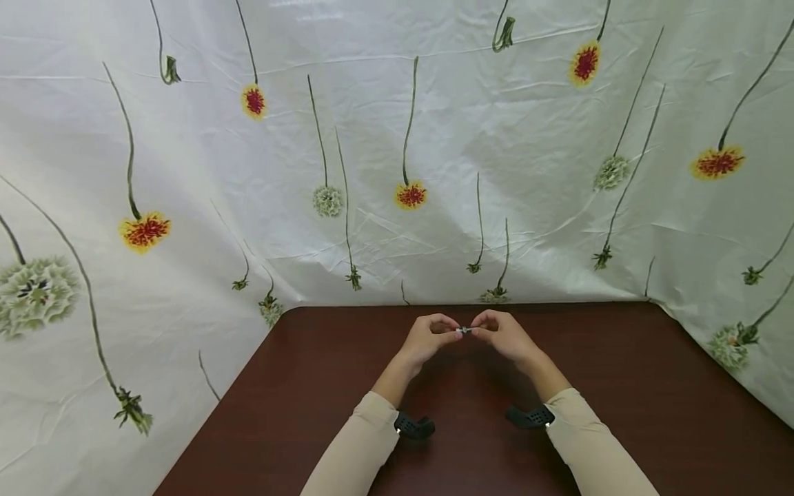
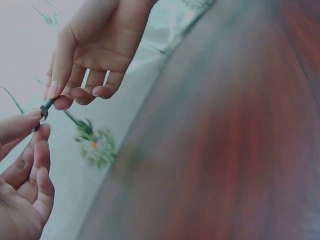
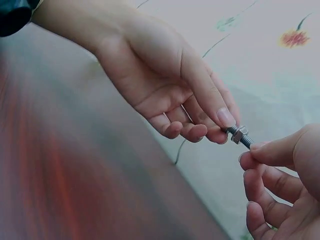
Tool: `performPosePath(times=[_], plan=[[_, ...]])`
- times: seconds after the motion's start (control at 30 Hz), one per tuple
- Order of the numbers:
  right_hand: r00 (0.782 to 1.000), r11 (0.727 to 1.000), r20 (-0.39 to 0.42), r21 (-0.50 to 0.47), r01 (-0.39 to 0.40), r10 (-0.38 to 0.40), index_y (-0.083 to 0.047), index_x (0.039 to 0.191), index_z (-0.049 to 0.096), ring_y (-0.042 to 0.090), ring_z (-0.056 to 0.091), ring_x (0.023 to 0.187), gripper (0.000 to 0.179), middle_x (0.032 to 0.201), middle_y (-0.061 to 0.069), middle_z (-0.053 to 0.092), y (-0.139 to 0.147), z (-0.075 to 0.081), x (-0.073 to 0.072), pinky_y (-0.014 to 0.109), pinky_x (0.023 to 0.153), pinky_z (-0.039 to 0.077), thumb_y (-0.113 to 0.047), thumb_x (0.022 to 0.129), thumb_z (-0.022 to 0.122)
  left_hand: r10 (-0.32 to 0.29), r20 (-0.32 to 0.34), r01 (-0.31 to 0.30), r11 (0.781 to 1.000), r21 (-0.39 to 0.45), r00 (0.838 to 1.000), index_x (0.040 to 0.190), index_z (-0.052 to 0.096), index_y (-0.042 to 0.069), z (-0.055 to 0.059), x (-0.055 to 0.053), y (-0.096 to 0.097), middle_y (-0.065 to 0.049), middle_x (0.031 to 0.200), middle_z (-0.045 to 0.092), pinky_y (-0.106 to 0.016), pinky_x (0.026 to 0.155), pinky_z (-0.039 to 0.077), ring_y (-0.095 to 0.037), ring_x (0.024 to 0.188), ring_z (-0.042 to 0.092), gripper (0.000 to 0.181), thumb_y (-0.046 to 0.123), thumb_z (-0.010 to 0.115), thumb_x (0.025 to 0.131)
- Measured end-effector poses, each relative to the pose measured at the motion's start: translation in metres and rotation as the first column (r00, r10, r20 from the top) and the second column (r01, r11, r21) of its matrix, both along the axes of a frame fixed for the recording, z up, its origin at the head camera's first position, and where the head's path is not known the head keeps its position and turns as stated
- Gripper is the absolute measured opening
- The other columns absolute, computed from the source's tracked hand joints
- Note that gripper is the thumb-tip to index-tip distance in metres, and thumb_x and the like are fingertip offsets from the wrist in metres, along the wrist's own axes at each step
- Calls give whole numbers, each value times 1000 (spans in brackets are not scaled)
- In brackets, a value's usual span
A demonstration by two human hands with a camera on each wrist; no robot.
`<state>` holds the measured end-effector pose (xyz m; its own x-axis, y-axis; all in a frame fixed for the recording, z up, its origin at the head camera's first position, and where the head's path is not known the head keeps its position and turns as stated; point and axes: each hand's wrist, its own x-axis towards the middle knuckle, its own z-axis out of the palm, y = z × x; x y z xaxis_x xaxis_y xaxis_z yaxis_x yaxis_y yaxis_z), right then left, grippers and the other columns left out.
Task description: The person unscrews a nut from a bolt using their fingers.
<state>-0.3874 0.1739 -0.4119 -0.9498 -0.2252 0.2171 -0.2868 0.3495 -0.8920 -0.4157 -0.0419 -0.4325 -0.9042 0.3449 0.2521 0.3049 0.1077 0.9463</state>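
A small metal bolt point(image 3: 247, 143) with thread along its shank is held between the two hands. Partway along it sits a nut point(image 3: 240, 134), with thread showing on both sides. In the head view my left hand point(image 1: 428, 337) pinches one end of the bolt between thumb and fingertips. Thumb and index finger of my right hand point(image 1: 504, 335) pinch the opposite end. The fingers hide both ends of the bolt. Beyond the pinch, the other fingers of the left hand point(image 3: 160, 85) curl loosely in the right wrist view.
Beneath the hands spreads a dark reddish-brown table point(image 1: 298, 386). A white cloth with printed flowers point(image 1: 372, 138) hangs behind and beside it. Dark bands, one at the left wrist point(image 1: 414, 426) and another at the right wrist point(image 1: 529, 417), circle the light sleeves.
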Motion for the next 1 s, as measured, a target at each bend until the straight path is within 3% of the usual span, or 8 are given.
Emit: performPosePath(times=[0.27,0.5,0.8,1.0], plan=[[997,999,-74,-38,19,-22,-3,108,68,27,58,90,9,100,9,67,-5,29,11,40,77,48,-9,102,67,-18,-167,25,999,39,986,109,76,-1,34,8,-7,-4,102,75,-32,77,49,-17,96,67,22,13,80,92],[992,998,-117,-58,31,-37,-2,110,70,26,59,93,12,103,8,70,-12,44,21,42,78,48,-9,101,69,-27,-252,23,1000,-18,967,108,77,3,56,20,-14,-3,101,75,-34,78,50,-18,95,67,18,14,78,94],[989,993,-141,-117,28,-45,3,113,69,25,60,93,18,106,14,71,-12,46,30,42,79,47,-9,100,70,-37,-298,38,999,-2,954,107,76,2,57,25,-10,-5,99,75,-34,78,50,-19,91,66,14,11,76,96],[991,991,-128,-130,28,-45,3,118,70,35,65,100,26,106,17,71,-16,50,32,55,91,49,-18,104,67,-29,-331,20,999,-31,943,107,75,5,59,25,-9,-3,98,74,-36,78,50,-20,90,66,12,12,74,98]])
